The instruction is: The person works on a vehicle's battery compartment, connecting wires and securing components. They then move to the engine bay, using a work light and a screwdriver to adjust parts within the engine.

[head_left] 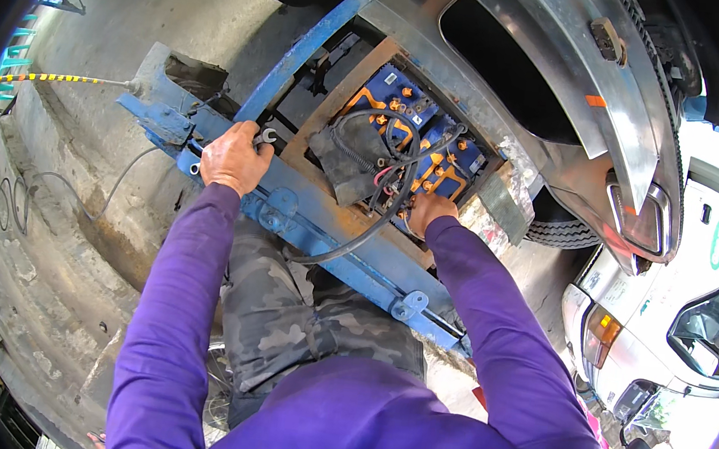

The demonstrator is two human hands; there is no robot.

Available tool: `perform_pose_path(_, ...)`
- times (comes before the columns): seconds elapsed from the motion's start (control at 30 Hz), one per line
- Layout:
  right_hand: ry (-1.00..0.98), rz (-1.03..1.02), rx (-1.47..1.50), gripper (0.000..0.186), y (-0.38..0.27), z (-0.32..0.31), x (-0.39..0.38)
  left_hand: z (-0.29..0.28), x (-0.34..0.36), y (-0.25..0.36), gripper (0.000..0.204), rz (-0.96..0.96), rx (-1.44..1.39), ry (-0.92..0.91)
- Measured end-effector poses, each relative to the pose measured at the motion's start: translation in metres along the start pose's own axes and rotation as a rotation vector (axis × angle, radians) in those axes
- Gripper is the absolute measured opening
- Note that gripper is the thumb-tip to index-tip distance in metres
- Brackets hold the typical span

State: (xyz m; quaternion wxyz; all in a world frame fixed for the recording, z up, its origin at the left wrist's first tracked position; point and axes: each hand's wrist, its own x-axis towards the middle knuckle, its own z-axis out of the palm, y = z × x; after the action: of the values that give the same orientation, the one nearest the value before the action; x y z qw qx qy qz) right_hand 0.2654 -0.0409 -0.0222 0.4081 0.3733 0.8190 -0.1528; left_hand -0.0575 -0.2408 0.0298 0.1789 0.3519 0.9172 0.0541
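My left hand (236, 159) rests on the blue frame rail and is closed around a combination wrench (268, 136). The wrench's open jaw sticks out beside the thumb. My right hand (432, 212) is in the near right corner of a rusty battery tray (305, 137), fingers curled; what they hold, if anything, is hidden. Inside the tray sit two blue batteries (460, 154) with orange caps and handles. Black cables (423, 154) loop over them, and red wires (392, 174) show near my right hand. A dark, dirty sheet (344, 164) covers part of the left side.
A blue steel beam (348, 254) crosses in front of my legs. Metal vehicle bodywork (514, 58) rises beyond the tray. To the right stands a white vehicle (665, 289). A loose cable (101, 208) lies over worn concrete steps (34, 280) at left.
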Motion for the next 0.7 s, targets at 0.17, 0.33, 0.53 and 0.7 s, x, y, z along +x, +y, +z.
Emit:
perform_pose_path(0.17, -0.031, -0.004, 0.020, 0.035, 0.003, -0.005, 0.006, 0.000, 0.005, 0.000, 0.038, 0.018, -0.009, 0.026)
perform_pose_path(0.33, -0.039, 0.030, -0.008, 0.033, 0.007, -0.002, 0.009, 0.003, 0.003, -0.001, 0.037, 0.022, -0.016, 0.045)
perform_pose_path(0.53, 0.020, -0.083, -0.008, 0.029, 0.019, 0.003, 0.020, 0.003, 0.004, 0.000, 0.038, 0.001, -0.014, 0.034)
perform_pose_path(0.7, -0.001, -0.170, -0.100, 0.028, 0.030, 0.001, 0.039, 0.004, 0.004, 0.002, 0.033, -0.005, -0.038, 0.074)
